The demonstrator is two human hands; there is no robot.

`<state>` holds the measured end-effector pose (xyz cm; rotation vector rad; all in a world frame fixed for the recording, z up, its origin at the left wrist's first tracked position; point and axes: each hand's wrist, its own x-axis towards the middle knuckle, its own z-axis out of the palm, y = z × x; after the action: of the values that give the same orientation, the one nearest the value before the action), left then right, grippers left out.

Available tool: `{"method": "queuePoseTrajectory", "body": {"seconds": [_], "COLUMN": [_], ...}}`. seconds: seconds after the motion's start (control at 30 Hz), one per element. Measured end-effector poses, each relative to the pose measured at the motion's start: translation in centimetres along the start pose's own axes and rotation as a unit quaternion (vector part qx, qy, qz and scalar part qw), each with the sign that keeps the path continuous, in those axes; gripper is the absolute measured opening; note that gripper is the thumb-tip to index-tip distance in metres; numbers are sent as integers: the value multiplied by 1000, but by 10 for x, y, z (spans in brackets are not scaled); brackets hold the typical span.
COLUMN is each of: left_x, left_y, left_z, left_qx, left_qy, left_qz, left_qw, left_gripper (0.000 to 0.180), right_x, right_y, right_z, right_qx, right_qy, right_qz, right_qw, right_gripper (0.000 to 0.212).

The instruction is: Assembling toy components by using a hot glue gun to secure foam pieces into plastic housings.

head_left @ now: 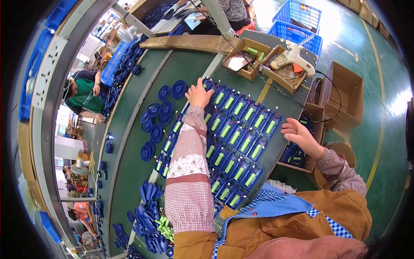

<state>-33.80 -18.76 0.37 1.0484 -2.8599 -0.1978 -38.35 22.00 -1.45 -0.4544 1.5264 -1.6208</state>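
left hand (199, 94): fingers spread, nothing seen in its grip, at the far left corner of the shells (277, 122). can't tell from my end if the fingertips touch the nearest one. right hand (298, 134): relaxed, fingers apart, holding nothing i can see, just beside the near right end of the top row, over the table edge.

shells lie in slanted rows on the table, packed side by side, most with a green cell (259, 121) in them; thin wires poke out at the tops.

risks, as i judge them: left sleeve (188, 190) crosses above the left columns. if it sags or drags, it could hook a wire or shove shells out of line. rows are tight, so one nudge could pass on to neighbours. right hand is close to the corner shell; a careless sweep could tip it off the edge toward the box (320, 113) of blue parts below.

glue gun (294, 58) sits in a carton tray (276, 80) past the rows; if hot (can't tell), a stray reach could burn, and a snag on its cord (340, 100) could pull it over. round grilles (179, 90) lie near the left hand, so a wide elbow or wrist swing could scatter them.
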Motion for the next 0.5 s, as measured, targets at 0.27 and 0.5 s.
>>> {"method": "queuePoseTrajectory", "body": {"seconds": [0.27,0.5], "left_x": [6,-7], "left_y": [17,45], "left_z": [6,7], "left_qx": [27,-3], "left_qy": [15,-83], "left_qz": [8,53], "left_qw": [999,995], "left_gripper": [71,59], "right_x": [63,132], "right_y": [9,6], "right_z": [45,82], "right_qx": [139,160], "right_qy": [82,132], "right_qz": [-15,-78], "right_qw": [987,975], "right_gripper": [79,85]}}
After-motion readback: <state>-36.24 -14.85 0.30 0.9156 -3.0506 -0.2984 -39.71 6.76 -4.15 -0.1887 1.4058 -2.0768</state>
